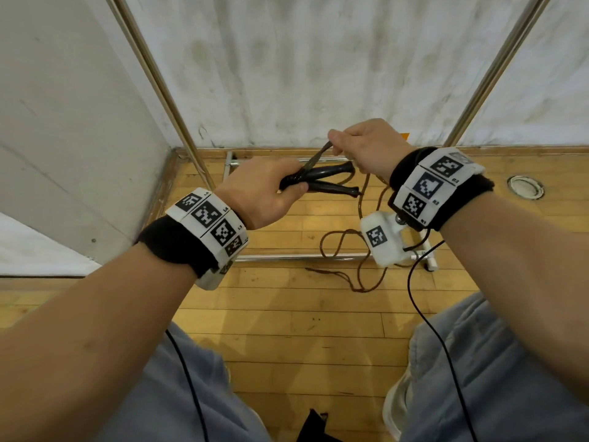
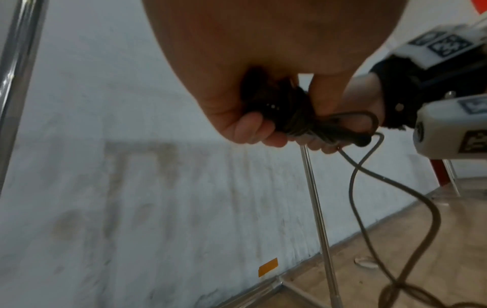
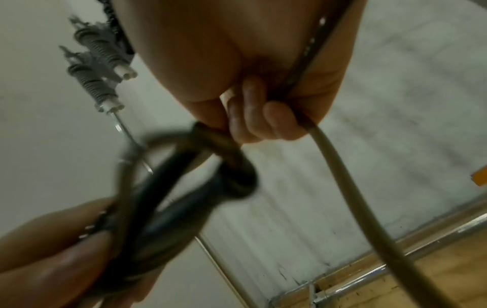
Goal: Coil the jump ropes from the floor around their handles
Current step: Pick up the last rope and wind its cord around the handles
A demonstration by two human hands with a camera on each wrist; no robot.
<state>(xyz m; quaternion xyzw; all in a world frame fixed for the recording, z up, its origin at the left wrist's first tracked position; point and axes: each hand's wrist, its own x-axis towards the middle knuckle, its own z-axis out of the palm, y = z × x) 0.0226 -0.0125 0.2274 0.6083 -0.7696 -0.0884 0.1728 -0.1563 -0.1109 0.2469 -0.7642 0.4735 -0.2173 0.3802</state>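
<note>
Wrapping the jump rope cord [image 1: 358, 215] around its two black handles [image 1: 322, 181] is the step in hand. The left hand [image 1: 264, 193] has its fingers curled tightly round the near ends of both handles, holding them side by side above the wooden floor [image 1: 287, 314]; the far ends splay slightly apart. The right hand [image 1: 366, 148] sits just beyond and above the handles, thumb and fingers pinching a short taut run of cord that leads down to the left-hand grip. In the left wrist view a few turns of cord already lie around the handles beside the fingers [image 2: 253, 127]. The remaining cord hangs from the right hand and lies in loose loops on the floor near a chrome rack base [image 1: 302, 257]. To do this step well, keep the handles pressed parallel, hold light tension on the cord, and lay each turn touching the previous one, working toward the free ends. Let the slack feed through the right-hand pinch so the floor loops do not knot or snag the rack base.
</note>
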